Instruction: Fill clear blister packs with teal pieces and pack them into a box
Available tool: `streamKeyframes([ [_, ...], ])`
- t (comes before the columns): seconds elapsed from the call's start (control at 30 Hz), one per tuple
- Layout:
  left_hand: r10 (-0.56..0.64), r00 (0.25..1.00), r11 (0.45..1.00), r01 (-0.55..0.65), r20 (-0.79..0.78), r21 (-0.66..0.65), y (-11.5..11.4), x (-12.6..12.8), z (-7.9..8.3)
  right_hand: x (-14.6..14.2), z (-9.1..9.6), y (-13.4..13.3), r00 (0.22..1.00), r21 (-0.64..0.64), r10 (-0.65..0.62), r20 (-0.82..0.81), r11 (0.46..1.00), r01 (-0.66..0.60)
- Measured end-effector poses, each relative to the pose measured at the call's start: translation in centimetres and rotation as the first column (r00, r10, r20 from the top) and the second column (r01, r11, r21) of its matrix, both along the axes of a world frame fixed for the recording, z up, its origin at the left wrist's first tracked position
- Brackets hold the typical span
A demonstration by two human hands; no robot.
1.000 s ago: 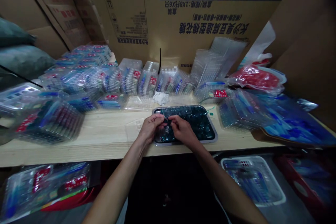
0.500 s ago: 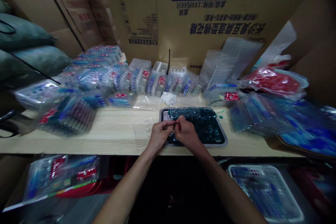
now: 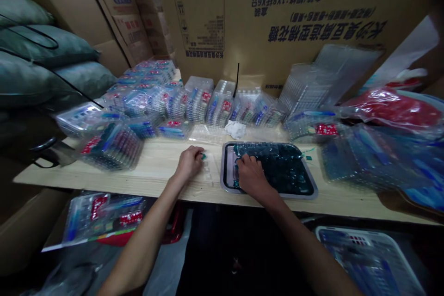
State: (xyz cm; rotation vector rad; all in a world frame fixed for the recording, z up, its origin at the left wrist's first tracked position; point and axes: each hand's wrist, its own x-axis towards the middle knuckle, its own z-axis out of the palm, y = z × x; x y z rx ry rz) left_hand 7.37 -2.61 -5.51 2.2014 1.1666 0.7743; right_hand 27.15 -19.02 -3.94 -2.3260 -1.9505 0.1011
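The left hand [image 3: 189,163] moved away from the right hand [image 3: 252,176] to the clear plastic blister tray [image 3: 208,169]; the right hand lowered into the metal tray [image 3: 277,195].

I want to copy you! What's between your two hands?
In the head view, a clear plastic piece and the rim of the metal tray lie between your left hand and right hand.

"What material is the tray I am seeing?"
"A grey metal tray [image 3: 270,195], glossy and smooth, on a pale plank of bare wood [image 3: 152,166]. Behind it are shiny clear plastic packs [image 3: 197,101]."
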Motion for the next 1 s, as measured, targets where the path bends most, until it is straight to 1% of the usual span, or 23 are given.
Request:
streamKeyframes([
  [0.07, -0.08, 0.993, 0.995, 0.085, -0.088, 0.055, 0.5, 0.0, -0.6, 0.1, -0.1, 0.1, 1.0, -0.007, 0.022, 0.014, 1.0, -0.022],
  [0.2, -0.148, 0.975, 0.977, 0.17, -0.164, 0.129, 0.8, 0.4, -1.7, 0.4, -0.9, 0.3, 0.998, 0.035, 0.057, 0.016, 0.998, -0.058],
  [0.3, -0.206, 0.963, 0.965, 0.23, -0.174, 0.128, 0.6, 0.6, -2.2, 0.6, -1.6, 0.6, 0.998, 0.064, 0.059, 0.012, 0.996, -0.06],
  [0.37, -0.216, 0.969, 0.967, 0.229, -0.121, 0.109, 0.4, 0.5, -2.4, 0.7, -1.8, 0.7, 0.999, 0.083, 0.037, -0.015, 0.996, -0.036],
  [0.47, -0.164, 0.986, 0.985, 0.164, 0.0, 0.05, -0.5, 0.1, -2.3, 1.0, -2.1, 0.6, 0.987, 0.161, -0.012, -0.16, 0.986, 0.038],
  [0.53, -0.08, 0.991, 0.997, 0.08, 0.112, 0.005, -1.6, 0.1, -2.0, 1.2, -2.2, 0.4, 0.954, 0.244, -0.016, -0.299, 0.965, 0.093],
  [0.6, 0.046, 0.959, 0.996, -0.023, 0.278, -0.087, -3.0, 0.8, -1.3, 1.2, -2.1, 0.3, 0.912, 0.327, 0.019, -0.41, 0.936, 0.127],
  [0.63, 0.107, 0.925, 0.982, -0.042, 0.365, -0.182, -3.9, 1.4, -0.8, 1.1, -2.0, 0.3, 0.894, 0.366, 0.05, -0.445, 0.921, 0.131],
  [0.67, 0.156, 0.887, 0.951, -0.016, 0.435, -0.309, -4.7, 2.1, -0.3, 0.9, -1.8, 0.3, 0.881, 0.4, 0.084, -0.466, 0.908, 0.125],
  [0.7, 0.19, 0.855, 0.891, 0.056, 0.483, -0.45, -5.5, 3.0, 0.3, 0.6, -1.6, 0.3, 0.871, 0.427, 0.116, -0.477, 0.897, 0.114],
  [0.73, 0.214, 0.831, 0.8, 0.153, 0.513, -0.58, -6.3, 3.9, 0.9, 0.3, -1.4, 0.3, 0.865, 0.448, 0.142, -0.481, 0.888, 0.103],
  [0.77, 0.234, 0.813, 0.691, 0.247, 0.534, -0.679, -6.9, 4.8, 1.4, 0.1, -1.1, 0.3, 0.86, 0.462, 0.162, -0.484, 0.882, 0.093],
  [0.8, 0.256, 0.797, 0.591, 0.318, 0.547, -0.741, -7.4, 5.5, 1.8, -0.2, -0.9, 0.4, 0.853, 0.472, 0.181, -0.49, 0.877, 0.085],
  [0.83, 0.289, 0.781, 0.519, 0.359, 0.554, -0.776, -7.7, 6.2, 2.2, -0.4, -0.7, 0.4, 0.843, 0.481, 0.199, -0.5, 0.873, 0.08],
  [0.87, 0.327, 0.762, 0.479, 0.376, 0.559, -0.793, -7.9, 6.6, 2.4, -0.5, -0.6, 0.4, 0.829, 0.491, 0.216, -0.515, 0.867, 0.079],
  [0.9, 0.366, 0.742, 0.46, 0.381, 0.562, -0.802, -8.1, 7.0, 2.5, -0.5, -0.6, 0.4, 0.814, 0.502, 0.232, -0.533, 0.861, 0.083],
  [1.0, 0.436, 0.695, 0.431, 0.396, 0.572, -0.811, -8.1, 7.1, 2.6, -0.5, -0.7, 0.5, 0.78, 0.52, 0.241, -0.578, 0.845, 0.125],
])
